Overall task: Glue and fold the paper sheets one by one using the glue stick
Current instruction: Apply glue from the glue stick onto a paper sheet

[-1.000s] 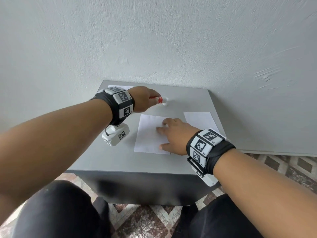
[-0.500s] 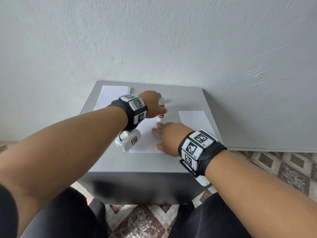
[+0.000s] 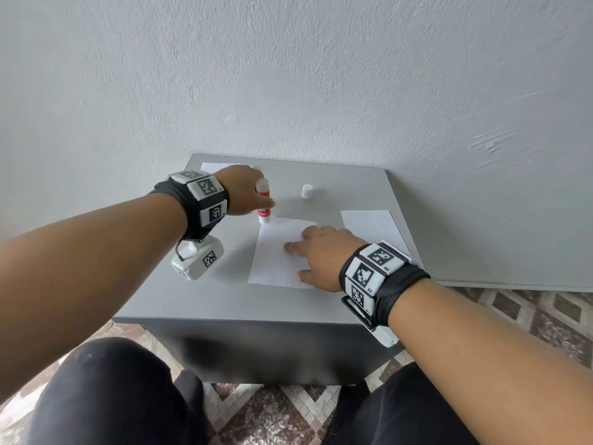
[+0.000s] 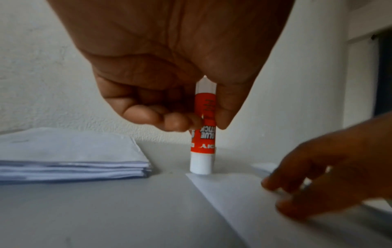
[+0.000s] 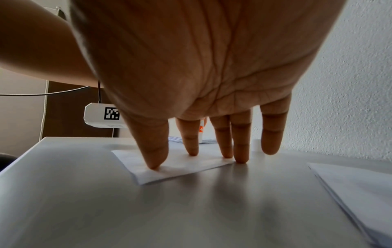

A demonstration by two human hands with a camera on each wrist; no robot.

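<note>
My left hand [image 3: 248, 194] pinches a red and white glue stick [image 3: 263, 203] between thumb and fingers. The stick [image 4: 203, 134] stands upright, tip down on the far left corner of a white paper sheet [image 3: 279, 252]. My right hand [image 3: 316, 255] lies spread on that sheet, its straight fingertips [image 5: 155, 165] pressing the paper [image 5: 180, 166] flat on the grey table [image 3: 224, 303]. The stick's white cap [image 3: 307, 191] stands apart on the table behind the sheet.
A stack of white sheets [image 4: 70, 157] lies at the table's far left corner, partly hidden by my left hand in the head view. Another pile of paper [image 3: 369, 224] lies to the right of my right hand. A white wall rises directly behind the table.
My left hand swung the glue stick from lying sideways near the back to upright and brought it down onto the sheet's far left corner. The cap now shows on the table. The right hand stayed put.
</note>
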